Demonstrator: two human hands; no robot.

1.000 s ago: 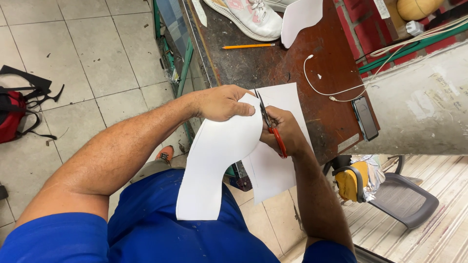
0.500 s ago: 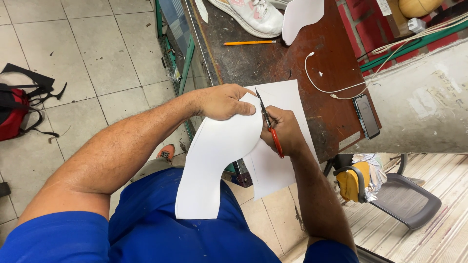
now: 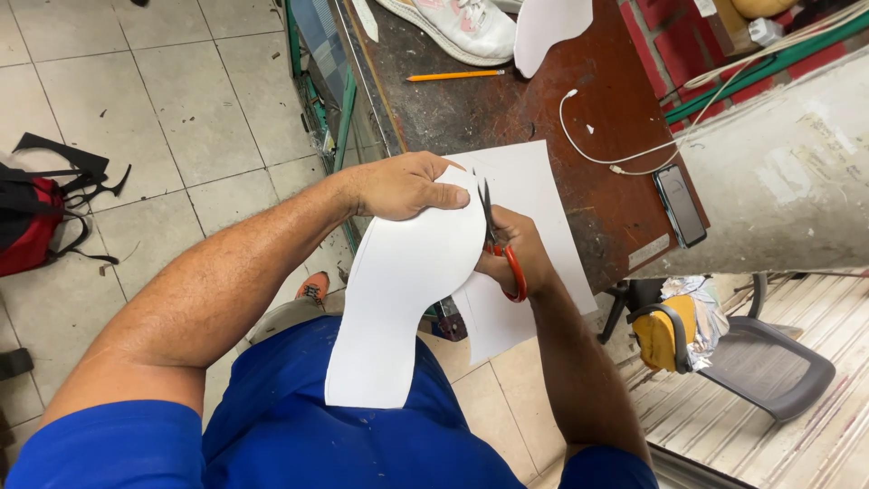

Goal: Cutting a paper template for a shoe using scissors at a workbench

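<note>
My left hand (image 3: 405, 186) grips the top edge of a white paper sheet (image 3: 398, 299), whose left part is a long curved shape hanging down over my blue shirt. My right hand (image 3: 514, 249) holds red-handled scissors (image 3: 498, 237), fingers through the loops. The dark blades point up and away from me along the curved cut line near the sheet's top. The uncut remainder of the sheet (image 3: 529, 208) lies to the right, over the edge of a dark worn workbench (image 3: 588, 118).
On the workbench lie an orange pencil (image 3: 455, 75), a white sneaker (image 3: 453, 25), a white cut-out shape (image 3: 548, 23), a white cable (image 3: 588, 136) and a dark phone (image 3: 681, 206). A red and black bag (image 3: 36, 213) sits on the tiled floor at left. A chair (image 3: 724, 344) stands at right.
The scissors have advanced a little further up along the curve near the sheet's top. My left hand keeps its grip and the sheet has shifted only slightly.
</note>
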